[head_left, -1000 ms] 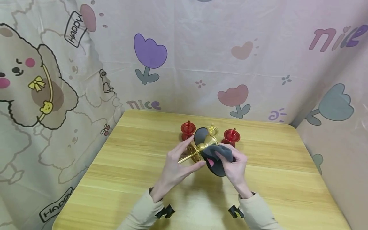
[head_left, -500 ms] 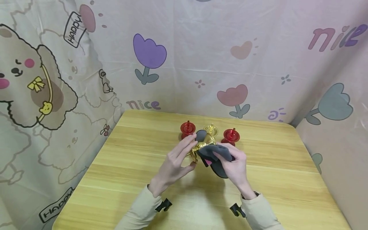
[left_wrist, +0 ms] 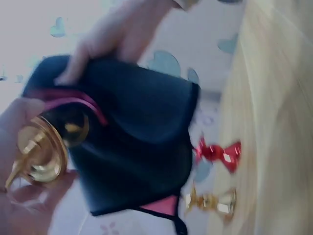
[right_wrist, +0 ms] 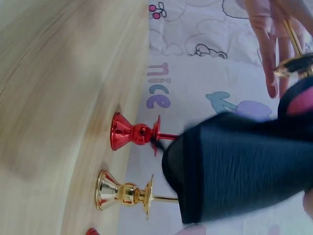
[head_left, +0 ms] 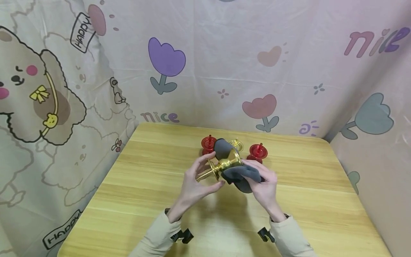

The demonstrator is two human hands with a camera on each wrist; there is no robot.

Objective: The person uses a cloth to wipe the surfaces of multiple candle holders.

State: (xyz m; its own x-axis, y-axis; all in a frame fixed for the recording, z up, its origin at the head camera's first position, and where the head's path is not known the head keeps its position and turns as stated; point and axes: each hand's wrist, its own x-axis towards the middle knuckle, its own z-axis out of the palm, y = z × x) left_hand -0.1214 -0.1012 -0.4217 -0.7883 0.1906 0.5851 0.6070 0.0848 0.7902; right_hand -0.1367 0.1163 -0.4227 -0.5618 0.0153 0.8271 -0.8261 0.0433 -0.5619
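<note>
A shiny gold candle holder lies tilted between both hands above the table, its long stem pointing left and its flared foot to the right. My left hand holds it at the round drip plate, thumb below and fingers above. In my right hand is a dark grey cloth, pinched between thumb and fingers and wrapped partly round the foot. The left wrist view shows the black edging of the cloth and its pink inside. Part of the foot is hidden by the folds.
Behind the hands on the wooden table stand a red candle holder, a gold one and another red one. A printed fabric curtain rises at the table's back edge.
The left fingers drew in over the drip plate, then spread wider round it; the stem shows again. The cloth's upper flap dipped and rose beside the foot. The standing candle holders stayed put.
</note>
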